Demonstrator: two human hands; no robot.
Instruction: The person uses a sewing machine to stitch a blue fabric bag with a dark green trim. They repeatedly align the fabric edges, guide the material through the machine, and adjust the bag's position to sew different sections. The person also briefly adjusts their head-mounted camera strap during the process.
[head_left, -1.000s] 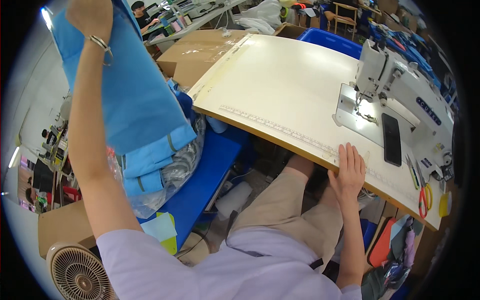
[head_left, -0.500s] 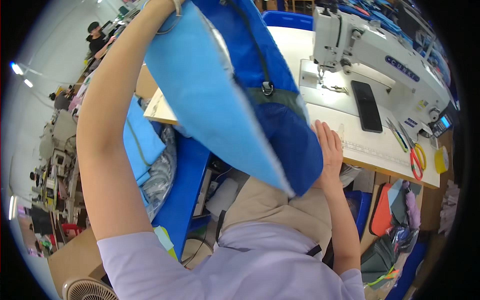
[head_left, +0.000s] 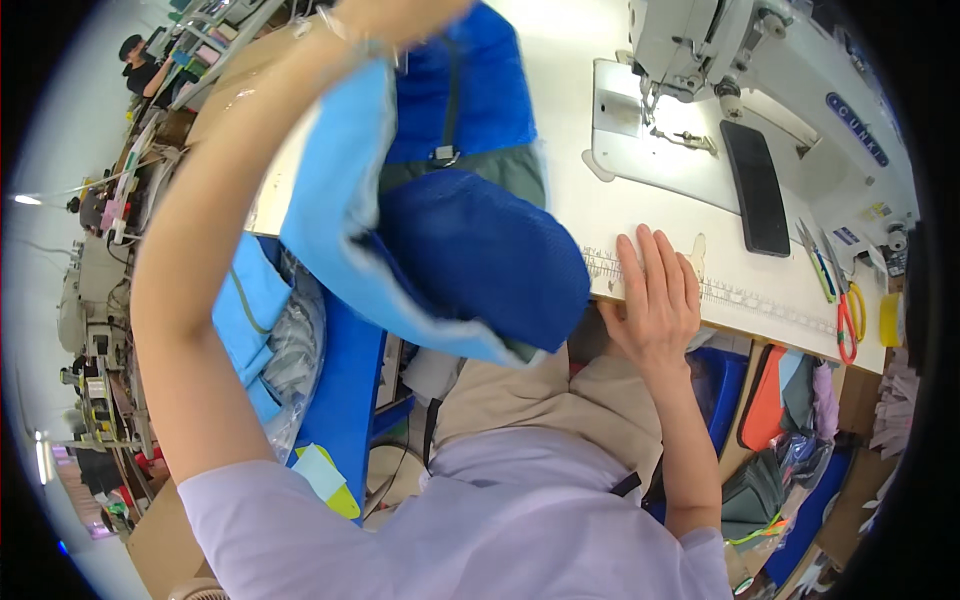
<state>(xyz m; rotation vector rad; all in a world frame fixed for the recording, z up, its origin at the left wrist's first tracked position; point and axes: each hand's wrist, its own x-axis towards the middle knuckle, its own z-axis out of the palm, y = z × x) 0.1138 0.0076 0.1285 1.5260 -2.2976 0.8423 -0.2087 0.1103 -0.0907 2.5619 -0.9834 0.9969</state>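
Note:
A sewn fabric piece, which looks like part of a bag, lies over the table's front edge. It has a light blue panel [head_left: 335, 210], a royal blue panel [head_left: 490, 85], a grey-green band and a dark blue mesh pocket [head_left: 480, 250]. A dark strap with a small buckle [head_left: 445, 155] runs down its middle. My left hand [head_left: 405, 15] is above the far end of the piece, blurred and cut off by the upper edge, so its grip is hidden. My right hand [head_left: 660, 300] rests at the table edge beside the pocket, fingers stretched out, holding nothing.
A white sewing machine [head_left: 770, 60] stands at the right, with a black phone [head_left: 755, 188] by its base. Red-and-yellow-handled scissors [head_left: 848, 320] and a yellow tape roll [head_left: 890, 320] lie farther right. Light blue fabric [head_left: 245, 310] and plastic-wrapped goods [head_left: 300, 340] sit at my left. A person [head_left: 142, 68] is far off.
The raised fabric piece has come down and left onto the table. My left hand has dropped into view. My right hand, formerly against the fabric, now lies apart from it.

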